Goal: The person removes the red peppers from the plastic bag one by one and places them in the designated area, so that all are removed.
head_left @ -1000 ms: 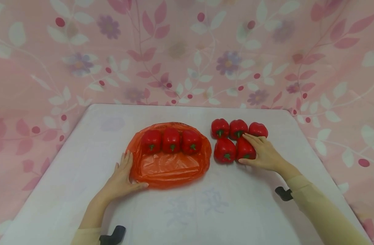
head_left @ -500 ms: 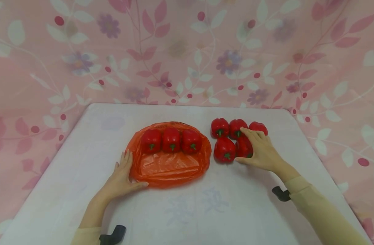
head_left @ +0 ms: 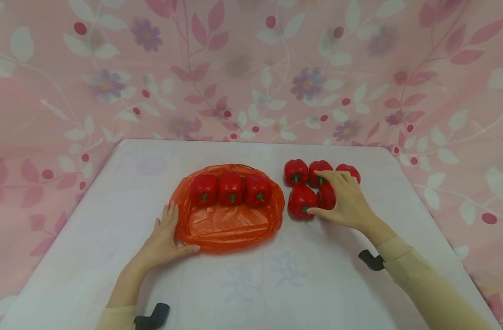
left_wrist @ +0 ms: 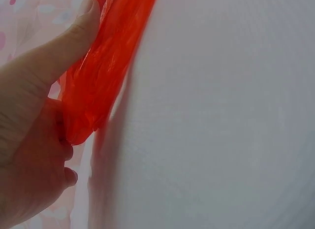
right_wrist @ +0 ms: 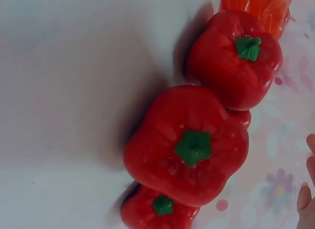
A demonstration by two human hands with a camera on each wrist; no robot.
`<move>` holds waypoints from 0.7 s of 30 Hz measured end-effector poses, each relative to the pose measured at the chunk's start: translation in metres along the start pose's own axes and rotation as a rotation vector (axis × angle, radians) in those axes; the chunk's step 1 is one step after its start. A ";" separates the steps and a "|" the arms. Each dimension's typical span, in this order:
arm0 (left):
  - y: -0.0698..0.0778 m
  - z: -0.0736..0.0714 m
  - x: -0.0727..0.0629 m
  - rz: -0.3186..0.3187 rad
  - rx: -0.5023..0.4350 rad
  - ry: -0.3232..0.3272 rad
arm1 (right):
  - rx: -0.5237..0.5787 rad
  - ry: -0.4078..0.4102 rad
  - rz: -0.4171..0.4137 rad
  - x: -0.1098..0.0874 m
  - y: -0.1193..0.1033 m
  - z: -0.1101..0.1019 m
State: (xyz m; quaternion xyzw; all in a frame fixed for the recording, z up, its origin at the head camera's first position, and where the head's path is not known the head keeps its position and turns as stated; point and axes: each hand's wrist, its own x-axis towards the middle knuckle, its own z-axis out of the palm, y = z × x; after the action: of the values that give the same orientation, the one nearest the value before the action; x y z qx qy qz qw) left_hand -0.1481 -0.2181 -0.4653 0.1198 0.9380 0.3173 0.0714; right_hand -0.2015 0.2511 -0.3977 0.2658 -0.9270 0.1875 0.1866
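My left hand rests with fingers spread against the left side of an orange-red plastic bag. In the left wrist view its thumb lies along the bag's edge. Three red bell peppers with green stems sit in a row in the bag. To its right, my right hand reaches over the front right pepper, partly hiding it. Its thumb overlaps the front left pepper near the stem. In the right wrist view the fingertips show apart from the peppers, at the right edge.
Three more red peppers form the back row: a left one, a middle one and a right one. Everything stands on a white table, with a pink floral cloth behind.
The right hand has shifted left from the front right pepper toward the front left one. The left hand, the bag and the peppers look the same.
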 end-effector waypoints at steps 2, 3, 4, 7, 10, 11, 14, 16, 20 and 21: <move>0.000 0.000 0.000 0.001 0.000 -0.001 | 0.006 0.008 -0.016 0.002 -0.003 0.000; 0.000 0.000 0.000 0.002 0.000 -0.001 | 0.009 0.010 -0.024 0.004 -0.004 0.000; 0.000 0.000 -0.001 -0.002 0.001 -0.002 | 0.011 0.009 -0.029 0.005 -0.005 0.000; -0.001 0.000 -0.001 -0.001 0.000 -0.002 | 0.017 0.001 -0.033 0.008 -0.009 0.002; -0.001 0.000 -0.001 -0.002 -0.002 -0.002 | 0.027 -0.011 -0.030 0.011 -0.012 0.003; -0.001 0.000 -0.001 -0.002 -0.003 -0.003 | 0.032 -0.014 -0.029 0.012 -0.014 0.003; 0.000 0.000 -0.001 -0.001 -0.005 -0.003 | 0.051 -0.017 -0.034 0.017 -0.018 0.004; 0.000 0.000 -0.001 -0.001 -0.006 -0.002 | 0.062 -0.010 -0.038 0.019 -0.022 0.005; 0.000 0.000 -0.001 0.000 -0.005 -0.002 | 0.072 0.002 -0.061 0.025 -0.028 0.007; 0.000 0.000 -0.001 0.001 -0.006 -0.003 | 0.075 0.006 -0.068 0.027 -0.029 0.008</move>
State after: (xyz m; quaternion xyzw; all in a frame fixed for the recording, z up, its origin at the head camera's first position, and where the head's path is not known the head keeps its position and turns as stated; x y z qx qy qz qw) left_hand -0.1474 -0.2185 -0.4658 0.1203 0.9369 0.3200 0.0729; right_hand -0.2083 0.2132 -0.3856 0.3034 -0.9093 0.2162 0.1855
